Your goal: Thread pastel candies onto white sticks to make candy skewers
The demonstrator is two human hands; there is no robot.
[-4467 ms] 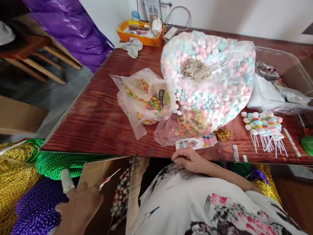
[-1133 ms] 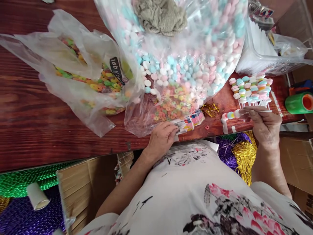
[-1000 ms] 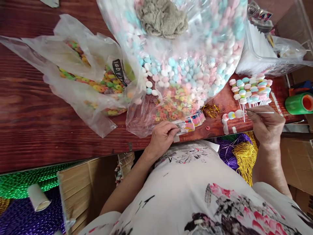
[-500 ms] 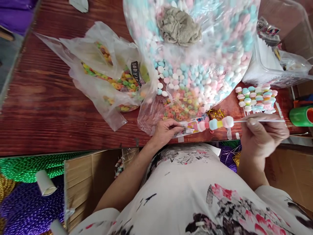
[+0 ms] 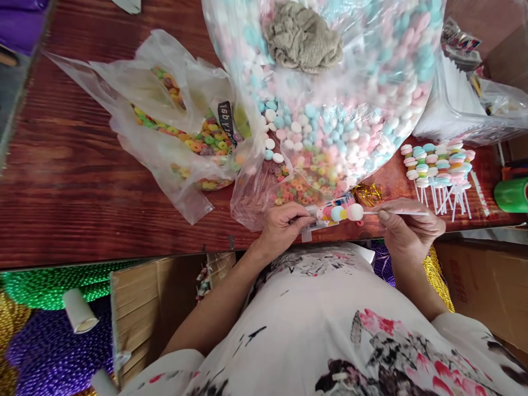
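My right hand (image 5: 410, 231) pinches the white stick of a candy skewer (image 5: 355, 212), which lies level and points left. Pink, blue, yellow and whitish pieces are threaded on it. My left hand (image 5: 285, 226) is closed on the end of a small clear printed bag (image 5: 343, 199) near the table's front edge. The left end of the skewer overlaps the bag; whether it is inside the mouth I cannot tell. Just behind the skewer are gold twist ties (image 5: 368, 193). Several finished-looking skewers (image 5: 439, 165) lie in a pile to the right.
A big clear bag of pastel candies (image 5: 330, 126) fills the table's back, with a crumpled grey-brown cloth (image 5: 303, 38) on top. A bag of ring candies (image 5: 185, 132) lies left. At right stand a clear plastic bin (image 5: 466, 124) and a green tape roll (image 5: 511, 195).
My right hand has moved left with the skewer, bringing its candy end further over the printed bag and closer to my left hand. The pile's sticks now show.
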